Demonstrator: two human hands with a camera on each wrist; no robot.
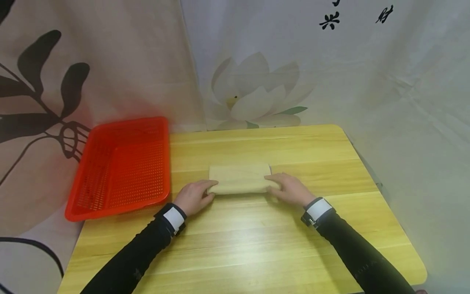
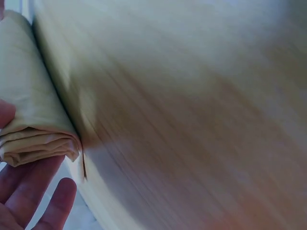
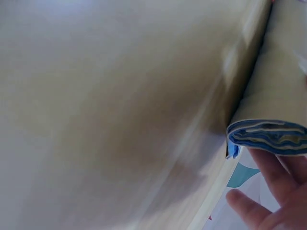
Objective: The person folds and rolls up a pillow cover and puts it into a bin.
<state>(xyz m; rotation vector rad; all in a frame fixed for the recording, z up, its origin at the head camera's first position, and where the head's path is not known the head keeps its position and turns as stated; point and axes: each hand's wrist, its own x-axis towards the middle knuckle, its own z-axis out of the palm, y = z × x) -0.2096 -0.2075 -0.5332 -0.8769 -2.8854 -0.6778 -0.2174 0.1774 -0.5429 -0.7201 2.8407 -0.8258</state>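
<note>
A pale yellow cloth [image 1: 240, 179], folded and rolled into a flat bundle, lies across the middle of the table. My left hand [image 1: 194, 197] holds its left end; in the left wrist view the thumb is on one face and fingers [image 2: 36, 187] are beneath the layered end. At the opposite end, my right hand [image 1: 288, 188] grips the bundle, with fingers [image 3: 276, 172] under it in the right wrist view. Blue edges show between the coiled layers [image 3: 268, 136] there. The right thumb is mostly out of that view.
To the left, a red perforated plastic basket [image 1: 167, 163] stands partly over the edge of the wood-grain table [image 1: 235, 245]. A white curtain [image 1: 367, 81] with printed flowers and leaves hangs behind and beside the table. A black cable [image 1: 36, 243] runs at the lower left.
</note>
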